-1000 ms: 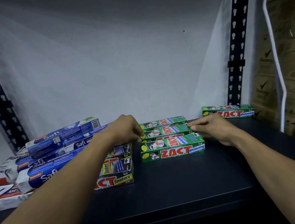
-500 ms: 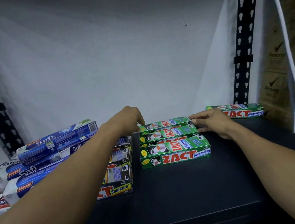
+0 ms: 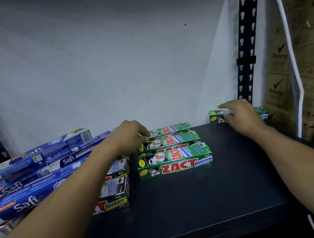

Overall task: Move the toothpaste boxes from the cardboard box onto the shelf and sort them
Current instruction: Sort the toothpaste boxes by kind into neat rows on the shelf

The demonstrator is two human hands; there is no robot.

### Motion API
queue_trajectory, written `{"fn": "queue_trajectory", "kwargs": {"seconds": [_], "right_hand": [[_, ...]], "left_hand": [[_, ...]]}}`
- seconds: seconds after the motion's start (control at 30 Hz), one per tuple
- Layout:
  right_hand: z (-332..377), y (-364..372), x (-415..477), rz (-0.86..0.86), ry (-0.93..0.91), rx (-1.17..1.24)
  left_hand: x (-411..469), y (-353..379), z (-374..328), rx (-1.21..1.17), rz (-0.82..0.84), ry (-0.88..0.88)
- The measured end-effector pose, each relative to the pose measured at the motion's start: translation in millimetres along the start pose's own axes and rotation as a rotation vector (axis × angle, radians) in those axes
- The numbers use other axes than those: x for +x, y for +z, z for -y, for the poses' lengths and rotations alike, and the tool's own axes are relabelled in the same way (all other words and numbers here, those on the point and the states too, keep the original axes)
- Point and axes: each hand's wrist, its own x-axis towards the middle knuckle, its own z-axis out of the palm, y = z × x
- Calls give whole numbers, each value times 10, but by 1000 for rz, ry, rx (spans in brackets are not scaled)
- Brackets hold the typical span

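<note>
Three green Zact Whitening boxes (image 3: 174, 161) lie side by side in a row on the dark shelf (image 3: 201, 202). My left hand (image 3: 130, 135) hovers at the row's left end, its bent fingertips touching the end of the middle box (image 3: 176, 140). A fourth green Zact box (image 3: 215, 117) lies apart at the back right, against the wall. My right hand (image 3: 240, 116) lies over it, fingers across the top and thumb at the front face, hiding its middle.
Black Zact Smokers boxes (image 3: 114, 202) sit left of the green row, partly under my left forearm. Blue Safi boxes (image 3: 38, 153) are piled further left. A black slotted upright (image 3: 246, 50) stands at the back right, with stacked cardboard cartons (image 3: 312, 62) beyond it.
My right hand has left the right end of the green row and moved right and back onto the lone green box. My left hand stays at the row's left end.
</note>
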Motion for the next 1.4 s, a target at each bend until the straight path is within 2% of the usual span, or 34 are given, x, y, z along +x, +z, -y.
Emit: {"fn": "queue_trajectory", "kwargs": {"seconds": [0.1,0.2,0.4,0.57,0.7,0.8,0.9,0.97,1.03,1.23,1.4], "right_hand": [[-438,-130,-63,198,94,-323],[-596,-129,-134,314,253,-271],[-412,-178,-284,265,230,-113],[-229,-455,-643,166,193,-111],[-42,-624,-997,50,157,-9],[121,-700,-1195,-111,92,62],[399,-795,-1378,-213,5,166],[596,-812,-1504,-201,-43,235],[773,-783,-1608,-160,-76,285],[1136,-673,-1768,-36,-149,350],[1302,-547,-1807,45,-191,311]], "left_hand": [[-219,-2,-116,-17,14,19],[-470,0,-220,5,7,15],[-909,151,-372,23,-98,9],[-1078,306,-391,38,-166,17],[-1157,331,-462,55,-227,17],[-1200,337,-486,50,-277,29],[-1253,341,-490,54,-437,91],[-1315,358,-496,45,-571,117],[-1405,395,-496,-6,-619,111],[-1575,461,-420,-165,-590,74],[-1740,490,-403,-66,-556,-27]]}}
